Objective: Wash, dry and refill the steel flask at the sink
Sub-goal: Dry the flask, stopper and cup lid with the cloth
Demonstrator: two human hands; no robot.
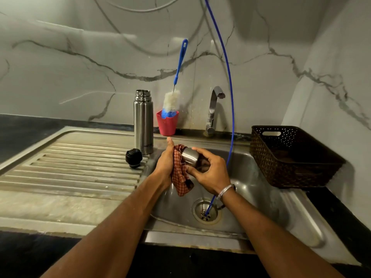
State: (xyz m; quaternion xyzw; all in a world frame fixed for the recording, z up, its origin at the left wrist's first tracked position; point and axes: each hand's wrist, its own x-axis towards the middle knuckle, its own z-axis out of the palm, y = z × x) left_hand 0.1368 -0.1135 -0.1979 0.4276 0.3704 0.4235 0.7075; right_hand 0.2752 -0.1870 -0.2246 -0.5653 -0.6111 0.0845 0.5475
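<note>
Seemingly, in the head view, the job stood at its drying stage. The steel flask (143,121) stood upright and uncapped on the sink's draining surface (70,167), at the rim of the basin (261,189), its body showing no suds that I could make out, so washing looked done as far as could be judged. Its black stopper (134,158) lay just beside its base, apart from it. Over the basin, the left hand (165,163) held a checked orange cloth (181,175), thumb raised, pressing it against the steel cup-lid (190,156); the right hand (210,173) had its fingers curled round that lid, holding it on its side. Both grips were thus closed on something, neither slack.

Drying of the lid was under way; whether the flask body was dry could not be told. Refilling, the stopper and the lid looked left to do: the tap (214,109) showed no running water.

The flask looked brushed and dull-shiny, with a threaded neck and small lettering near the base. A bottle brush (172,101) sat in a red cup (167,123) beside it.
</note>
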